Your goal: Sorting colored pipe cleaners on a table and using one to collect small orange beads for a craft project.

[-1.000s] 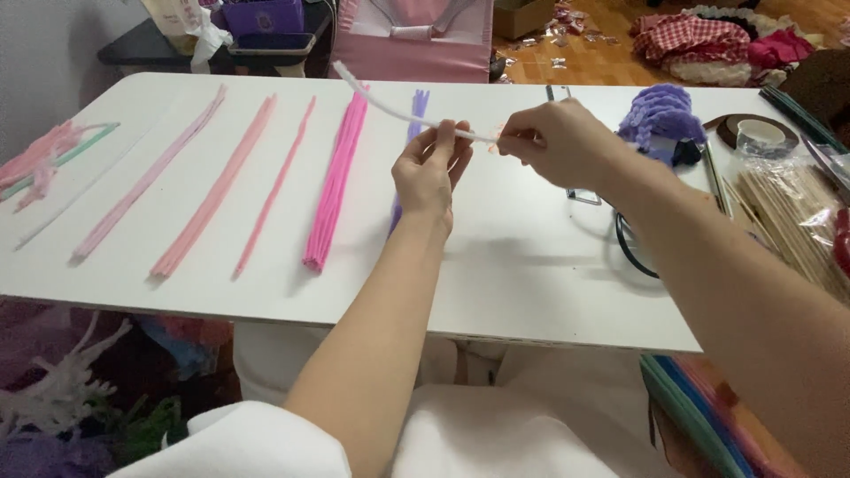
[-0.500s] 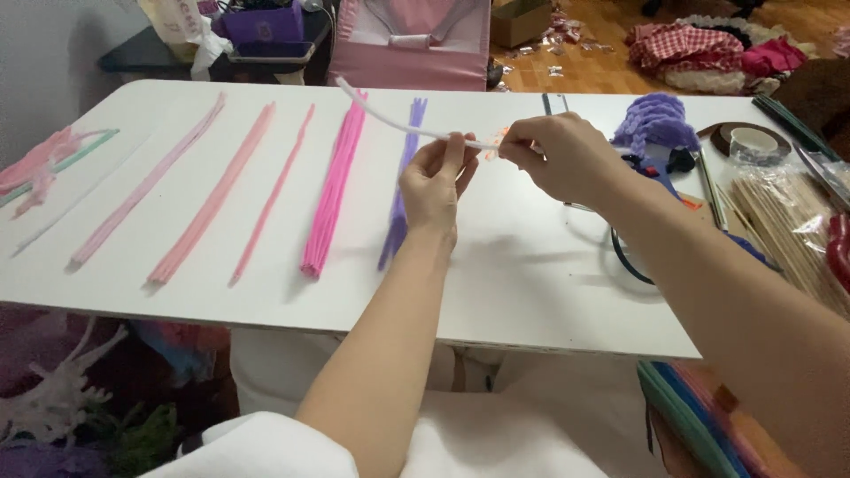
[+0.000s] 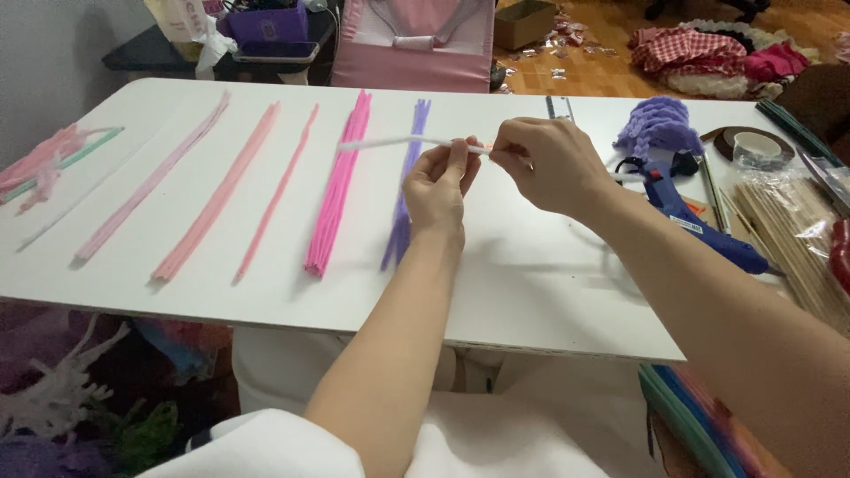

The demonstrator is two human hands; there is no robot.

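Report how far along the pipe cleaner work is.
Done: pipe cleaners lie sorted by colour on the white table, including a hot pink bundle and a purple bundle. In hand: the left hand and right hand pinch one white pipe cleaner above the table. Left: the sorted bundles and blue glue gun lie untouched.

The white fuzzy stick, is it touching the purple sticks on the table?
Apart. The head view shows both hands, left hand and right hand, holding the white fuzzy stick up in the air above the purple sticks, which lie flat on the white table.
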